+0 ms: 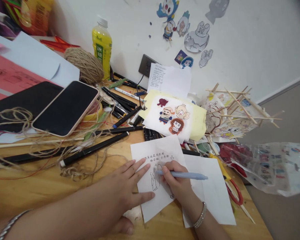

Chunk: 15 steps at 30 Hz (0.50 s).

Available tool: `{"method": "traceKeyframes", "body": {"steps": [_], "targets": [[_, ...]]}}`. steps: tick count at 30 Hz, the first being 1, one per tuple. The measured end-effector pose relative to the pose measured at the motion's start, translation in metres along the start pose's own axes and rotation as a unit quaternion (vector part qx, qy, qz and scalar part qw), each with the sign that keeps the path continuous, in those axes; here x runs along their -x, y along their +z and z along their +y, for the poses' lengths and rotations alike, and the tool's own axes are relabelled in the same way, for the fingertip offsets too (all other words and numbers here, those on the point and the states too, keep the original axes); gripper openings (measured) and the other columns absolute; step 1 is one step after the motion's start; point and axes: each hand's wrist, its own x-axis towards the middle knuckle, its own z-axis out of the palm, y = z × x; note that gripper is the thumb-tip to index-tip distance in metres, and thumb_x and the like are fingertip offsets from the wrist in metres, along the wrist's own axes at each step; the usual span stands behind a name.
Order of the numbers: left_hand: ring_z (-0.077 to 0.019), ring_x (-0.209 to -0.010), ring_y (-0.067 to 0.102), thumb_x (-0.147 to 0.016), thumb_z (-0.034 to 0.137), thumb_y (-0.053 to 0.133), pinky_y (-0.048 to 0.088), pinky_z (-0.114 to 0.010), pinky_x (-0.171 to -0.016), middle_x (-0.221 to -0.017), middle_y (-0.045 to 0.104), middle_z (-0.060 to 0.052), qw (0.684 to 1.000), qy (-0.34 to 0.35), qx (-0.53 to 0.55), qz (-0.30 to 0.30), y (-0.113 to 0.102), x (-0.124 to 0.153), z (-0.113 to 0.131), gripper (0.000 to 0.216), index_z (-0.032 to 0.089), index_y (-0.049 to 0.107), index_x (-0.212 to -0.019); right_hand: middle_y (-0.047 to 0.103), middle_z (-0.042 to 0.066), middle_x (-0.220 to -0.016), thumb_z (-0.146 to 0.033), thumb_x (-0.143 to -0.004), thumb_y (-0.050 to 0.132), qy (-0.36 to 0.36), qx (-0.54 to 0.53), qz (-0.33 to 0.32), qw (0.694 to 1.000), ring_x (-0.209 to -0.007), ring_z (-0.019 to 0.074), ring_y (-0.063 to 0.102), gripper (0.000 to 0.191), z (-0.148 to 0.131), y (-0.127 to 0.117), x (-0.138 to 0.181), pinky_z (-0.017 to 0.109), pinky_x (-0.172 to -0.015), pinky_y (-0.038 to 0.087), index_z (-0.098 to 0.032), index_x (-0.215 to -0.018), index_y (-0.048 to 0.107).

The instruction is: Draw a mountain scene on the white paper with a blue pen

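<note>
Small white paper sheet (pixel 157 173) lay flat on wooden desk, bearing handwritten lines and an outline drawing. Slim light-blue plastic pen (pixel 182 175) lay nearly horizontal, tip on drawing.

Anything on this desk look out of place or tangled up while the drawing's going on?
Loose twine has unravelled from the ball and lies tangled over the black markers and under the phone, which is propped askew on a tape roll. The left hand steadies the paper; the right hand holds the pen.
</note>
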Motion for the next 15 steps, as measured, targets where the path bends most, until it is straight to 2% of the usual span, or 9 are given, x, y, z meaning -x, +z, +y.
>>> {"method": "traceKeyframes", "body": {"steps": [3, 6, 8, 11, 15], "targets": [[-0.0520, -0.143, 0.021, -0.067, 0.049, 0.088, 0.026, -0.072, -0.109, -0.162, 0.019, -0.017, 0.998, 0.038, -0.007, 0.054, 0.032, -0.002, -0.017, 0.084, 0.042, 0.050, -0.142, 0.055, -0.001, -0.052, -0.030, -0.087, 0.051, -0.001, 0.004, -0.001, 1.000, -0.049, 0.0156, 0.052, 0.029, -0.001, 0.000, -0.001, 0.027, -0.050, 0.040, -0.023, -0.059, 0.049], [-0.0477, -0.148, 0.009, -0.073, 0.061, 0.078, 0.016, -0.069, -0.114, -0.166, 0.007, -0.010, 0.987, 0.084, -0.020, 0.138, 0.064, -0.005, -0.033, 0.083, 0.041, 0.045, -0.146, 0.055, -0.001, -0.052, -0.030, -0.087, 0.051, 0.001, 0.007, -0.008, 1.000, -0.050, 0.0153, 0.052, 0.030, -0.001, 0.000, -0.001, 0.026, -0.050, 0.040, -0.023, -0.058, 0.049], [-0.0455, -0.149, 0.005, -0.075, 0.065, 0.074, 0.013, -0.067, -0.116, -0.167, 0.004, -0.008, 0.981, 0.099, -0.025, 0.162, 0.078, -0.007, -0.040, 0.081, 0.038, 0.046, -0.146, 0.053, -0.002, -0.051, -0.031, -0.086, 0.051, 0.004, 0.003, -0.013, 1.000, -0.049, 0.0149, 0.051, 0.031, -0.002, 0.000, -0.001, 0.026, -0.049, 0.039, -0.023, -0.057, 0.047], [-0.0471, -0.149, 0.006, -0.074, 0.066, 0.074, 0.013, -0.068, -0.116, -0.167, 0.002, -0.008, 0.981, 0.099, -0.027, 0.165, 0.082, -0.007, -0.042, 0.082, 0.039, 0.046, -0.146, 0.052, -0.002, -0.049, -0.032, -0.086, 0.049, 0.011, -0.009, -0.010, 1.000, -0.049, 0.0149, 0.050, 0.031, -0.002, 0.000, -0.001, 0.026, -0.049, 0.039, -0.023, -0.057, 0.045], [-0.0503, -0.146, 0.013, -0.070, 0.060, 0.082, 0.019, -0.071, -0.113, -0.165, 0.006, -0.013, 0.989, 0.079, -0.014, 0.128, 0.060, -0.005, -0.031, 0.087, 0.043, 0.044, -0.146, 0.052, -0.002, -0.050, -0.032, -0.086, 0.049, 0.015, -0.012, -0.011, 1.000, -0.049, 0.0149, 0.049, 0.031, -0.002, 0.001, 0.000, 0.026, -0.049, 0.039, -0.023, -0.057, 0.044]]}}
